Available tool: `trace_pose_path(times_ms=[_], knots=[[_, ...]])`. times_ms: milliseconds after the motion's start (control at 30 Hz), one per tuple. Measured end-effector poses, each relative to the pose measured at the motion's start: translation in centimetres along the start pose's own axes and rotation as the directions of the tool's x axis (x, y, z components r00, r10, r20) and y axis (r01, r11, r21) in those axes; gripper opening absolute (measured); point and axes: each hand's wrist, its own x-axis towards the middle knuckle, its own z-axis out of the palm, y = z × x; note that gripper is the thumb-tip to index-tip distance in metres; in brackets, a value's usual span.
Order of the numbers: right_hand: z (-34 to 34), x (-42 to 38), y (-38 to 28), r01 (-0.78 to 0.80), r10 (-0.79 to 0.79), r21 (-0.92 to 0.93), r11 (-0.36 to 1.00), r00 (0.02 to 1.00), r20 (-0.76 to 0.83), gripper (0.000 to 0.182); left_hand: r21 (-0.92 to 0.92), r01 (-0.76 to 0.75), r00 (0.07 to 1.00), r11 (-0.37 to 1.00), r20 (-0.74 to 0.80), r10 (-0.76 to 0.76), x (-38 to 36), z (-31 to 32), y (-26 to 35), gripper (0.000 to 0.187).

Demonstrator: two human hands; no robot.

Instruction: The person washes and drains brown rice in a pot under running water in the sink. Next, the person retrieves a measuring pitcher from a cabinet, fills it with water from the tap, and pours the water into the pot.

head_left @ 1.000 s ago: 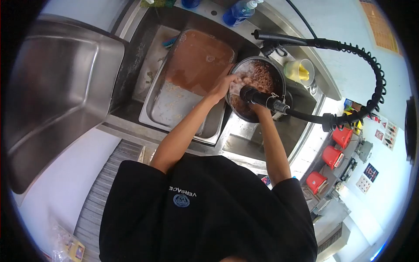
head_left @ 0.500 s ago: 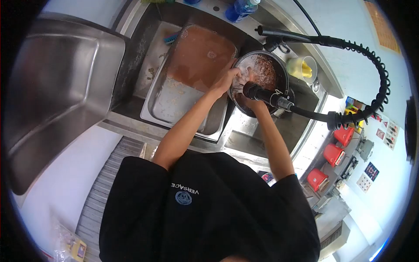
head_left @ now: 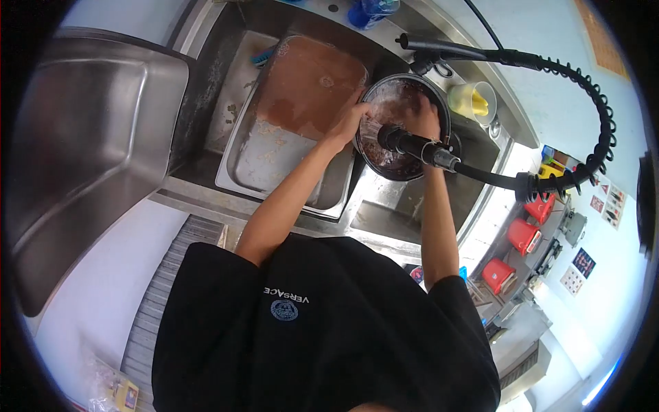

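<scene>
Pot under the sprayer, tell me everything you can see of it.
The pot is round and dark-walled with a shiny rim, apparently metal. Open side up, it sits right of the tray, holding brown contents in cloudy water. The left hand holds its left rim, the right hand is inside, and the sprayer runs water into it. Its base is hidden.

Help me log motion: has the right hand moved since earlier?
Yes: the right hand has moved away from the unmoved metal tray, rightward across the pot.

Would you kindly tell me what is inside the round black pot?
The pot holds cloudy water and brownish contents, with the right hand inside. The black sprayer and that hand cover part of it; the bottom cannot be seen.
</scene>
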Motion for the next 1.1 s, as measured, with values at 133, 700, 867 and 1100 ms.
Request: trace_pose_path(times_ms=[133, 700, 867, 1100], knots=[[9.2, 3.2, 3.8, 0.392, -0.591, -0.623, 0.677, 0.794, -0.143, 0.055, 0.092, -0.045, 0.999, 0.995, 0.0, 0.045, 0.0, -0.1, 1.1, 0.056], [5.5, -0.5, 6.9, 0.752, -0.754, -0.173, 0.636, 0.653, 0.065, 0.068, 0.0, 0.016, 0.999, 1.0, 0.03, -0.016, 0.7, -0.7, 0.8, 0.042], [6.0, -2.6, 6.0, 0.529, -0.487, -0.461, 0.712, 0.846, 0.218, 0.071, 0.058, 0.084, 0.996, 0.995, -0.011, -0.083, 1.5, -0.8, -0.7, 0.051], [6.5, -3.0, 6.2, 0.509, -0.469, -0.425, 0.749, 0.86, 0.202, 0.07, 0.046, 0.03, 0.998, 0.998, 0.044, -0.033, 0.0, -0.6, 1.9, 0.081]])
